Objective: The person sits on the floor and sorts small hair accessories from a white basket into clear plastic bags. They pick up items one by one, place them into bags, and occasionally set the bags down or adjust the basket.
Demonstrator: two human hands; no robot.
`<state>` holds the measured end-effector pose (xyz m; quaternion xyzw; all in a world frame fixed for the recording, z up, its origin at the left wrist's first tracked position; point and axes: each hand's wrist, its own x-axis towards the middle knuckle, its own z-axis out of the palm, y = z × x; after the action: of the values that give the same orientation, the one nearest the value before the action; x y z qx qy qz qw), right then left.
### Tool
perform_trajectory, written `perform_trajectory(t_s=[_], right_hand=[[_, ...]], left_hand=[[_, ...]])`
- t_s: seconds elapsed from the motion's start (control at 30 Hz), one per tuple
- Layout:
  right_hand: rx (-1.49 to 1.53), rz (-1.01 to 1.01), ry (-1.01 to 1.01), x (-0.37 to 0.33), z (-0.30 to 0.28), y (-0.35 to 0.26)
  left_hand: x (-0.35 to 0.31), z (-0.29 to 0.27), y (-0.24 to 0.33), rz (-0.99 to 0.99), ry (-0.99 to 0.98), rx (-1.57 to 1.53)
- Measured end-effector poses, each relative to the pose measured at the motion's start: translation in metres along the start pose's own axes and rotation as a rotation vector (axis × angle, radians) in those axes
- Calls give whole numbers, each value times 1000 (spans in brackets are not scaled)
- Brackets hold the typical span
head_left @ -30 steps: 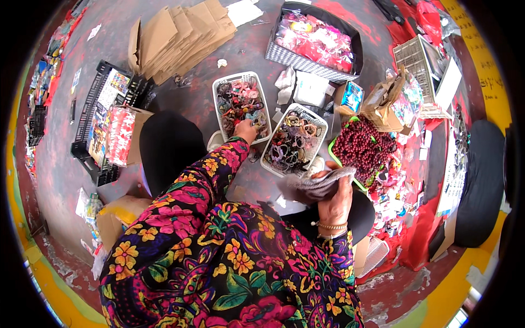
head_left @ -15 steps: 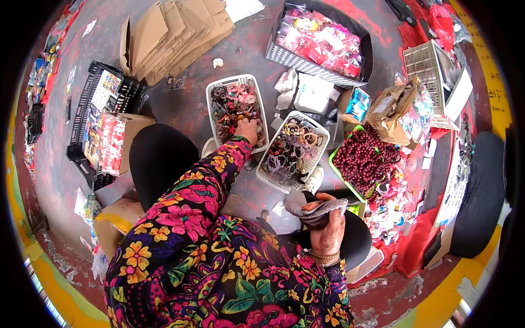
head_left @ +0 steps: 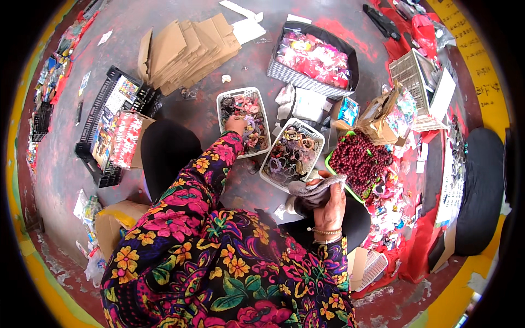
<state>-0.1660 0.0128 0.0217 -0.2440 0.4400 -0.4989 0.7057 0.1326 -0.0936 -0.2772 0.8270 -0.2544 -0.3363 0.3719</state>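
My left hand (head_left: 236, 125) reaches into a white plastic basket (head_left: 267, 130) of mixed hair ties (head_left: 252, 127), at its left side. Its fingers are curled down among the ties, and what they pinch is hidden. Closer to me, my right hand (head_left: 330, 213) is closed round a folded, fuzzy grey cloth (head_left: 313, 190) above my right knee. A second white basket (head_left: 310, 167), set beside the first, holds more hair ties (head_left: 291, 153), many of them dark or beige.
A green-rimmed tray (head_left: 345, 188) of dark red beads (head_left: 361, 158) sits right of the baskets. Behind stand a patterned bin (head_left: 306, 80) of pink packets and flattened cardboard (head_left: 191, 49). A black crate (head_left: 93, 147) lies left; an open carton (head_left: 377, 128) stands right.
My left hand has shifted toward the left side of its basket, and more pale and purple ties show beside it. My right hand has risen slightly with the cloth. The whole view has shifted a little.
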Motion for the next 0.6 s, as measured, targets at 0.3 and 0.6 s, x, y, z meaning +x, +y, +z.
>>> perform_trajectory(t_s=[0.3,0.6], right_hand=[[65,-33,-60,7,-3,1],[59,-43,-111,12,-13,6]], left_hand=[[-41,-61,71,-348,-359,-1166],[-96,-90,130,-220,-671,-1630]])
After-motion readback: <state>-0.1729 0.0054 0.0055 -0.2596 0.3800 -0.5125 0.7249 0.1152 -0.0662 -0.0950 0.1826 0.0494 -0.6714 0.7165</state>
